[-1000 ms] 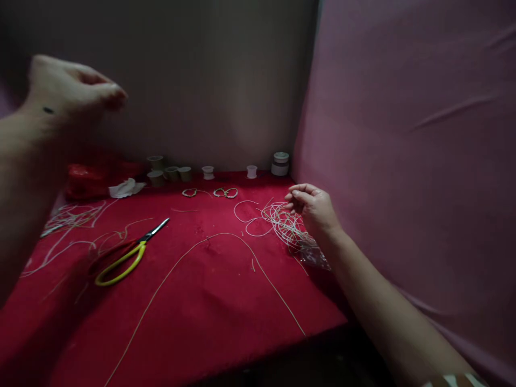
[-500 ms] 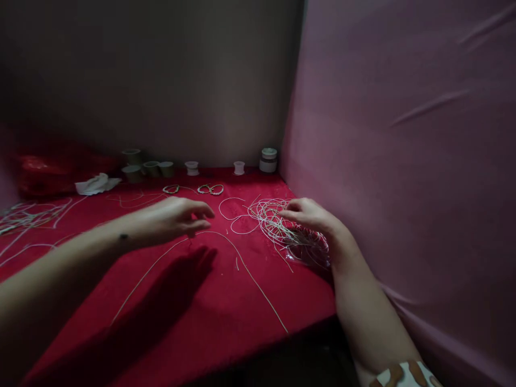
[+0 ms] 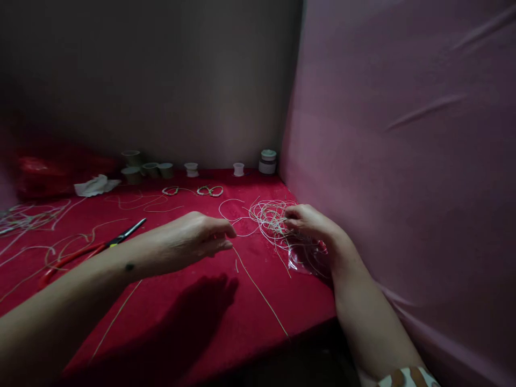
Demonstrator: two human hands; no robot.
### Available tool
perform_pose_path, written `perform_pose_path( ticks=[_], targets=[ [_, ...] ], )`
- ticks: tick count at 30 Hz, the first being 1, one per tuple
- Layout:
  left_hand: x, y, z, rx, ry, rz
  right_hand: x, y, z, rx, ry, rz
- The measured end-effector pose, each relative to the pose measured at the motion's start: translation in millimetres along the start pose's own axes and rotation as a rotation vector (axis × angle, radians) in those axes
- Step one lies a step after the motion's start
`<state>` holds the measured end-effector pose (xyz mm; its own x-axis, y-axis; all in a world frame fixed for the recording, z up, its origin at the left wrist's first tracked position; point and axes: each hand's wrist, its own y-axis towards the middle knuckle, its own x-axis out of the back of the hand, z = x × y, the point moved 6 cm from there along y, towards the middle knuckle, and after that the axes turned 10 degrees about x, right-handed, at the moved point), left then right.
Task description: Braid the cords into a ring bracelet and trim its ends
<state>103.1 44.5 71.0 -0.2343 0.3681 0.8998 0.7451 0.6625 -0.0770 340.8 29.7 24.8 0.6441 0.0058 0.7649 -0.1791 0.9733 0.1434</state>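
My left hand [image 3: 199, 236] hovers over the red cloth, thumb and fingers apart with nothing between them. One long tan cord [image 3: 262, 295] runs beneath that hand, its one end stretching toward the front edge. At the right lies a tangled heap of white and tan cords [image 3: 269, 217]. My right hand [image 3: 309, 221] is at the heap's right side, its fingers curled and closed on some of the cords; the fingertips are partly hidden. Below that hand, a clear plastic bag [image 3: 300, 260] lies partly under the heap.
Red-handled scissors [image 3: 129, 230] lie behind my left forearm. Three cord bracelets [image 3: 210, 191] rest farther back. Several spools [image 3: 165, 170] and a lidded jar [image 3: 267, 161] line the wall. White tissue [image 3: 97, 186], a red plastic bag [image 3: 44, 174] and more cords [image 3: 32, 217] occupy the left. Pink fabric [image 3: 382, 161] bounds the right.
My left hand has moved right and slightly nearer, and the scissors now show behind the forearm. My right hand has shifted a little right and down at the heap.
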Motion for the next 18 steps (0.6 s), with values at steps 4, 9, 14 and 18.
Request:
perform_pose_path(
  ticks=[4, 9, 14, 18],
  targets=[
    [11.9, -1.2, -13.8, -0.038, -0.043, -0.015, 12.8, 5.2, -5.3, -0.021, 0.142, -0.268],
    [6.7, -0.7, -19.1, -0.089, 0.004, -0.012, 35.5, 12.1, 1.3, -0.004, 0.214, -0.537],
    [6.3, 2.7, -14.3, -0.042, 0.025, -0.026, 68.2, 31.1, 36.6, 0.096, 0.174, -0.603],
    [10.3, 4.2, -12.5, -0.006, 0.046, -0.038, 93.2, 50.2, 70.0, 0.153, 0.139, -0.624]
  ],
)
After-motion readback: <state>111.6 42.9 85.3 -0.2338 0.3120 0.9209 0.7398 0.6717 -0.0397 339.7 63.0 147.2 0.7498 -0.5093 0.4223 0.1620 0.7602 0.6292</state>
